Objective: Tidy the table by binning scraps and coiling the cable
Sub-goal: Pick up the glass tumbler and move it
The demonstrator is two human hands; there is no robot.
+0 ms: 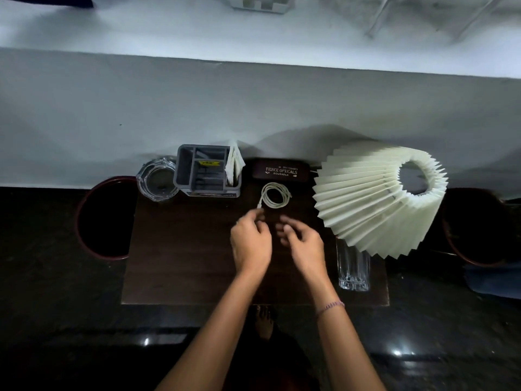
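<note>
A white cable (275, 194) lies wound in a small loop on the dark wooden table (183, 249), just in front of a dark spectacle case. Its plug end trails down-left from the loop to the fingertips of my left hand (251, 241), which are curled together on it. My right hand (303, 239) hovers beside the left one, a little below the coil. Its fingers are apart and slightly bent, with nothing in them. Both hands are blurred.
Along the back edge stand a glass ashtray (158, 179), a grey organiser (208, 170) with folded paper (234, 165) and the spectacle case (279, 170). A pleated lampshade (377, 198) on a glass base (353, 266) fills the right side. Dark red-rimmed bins flank the table at left (104, 218) and right (476, 227).
</note>
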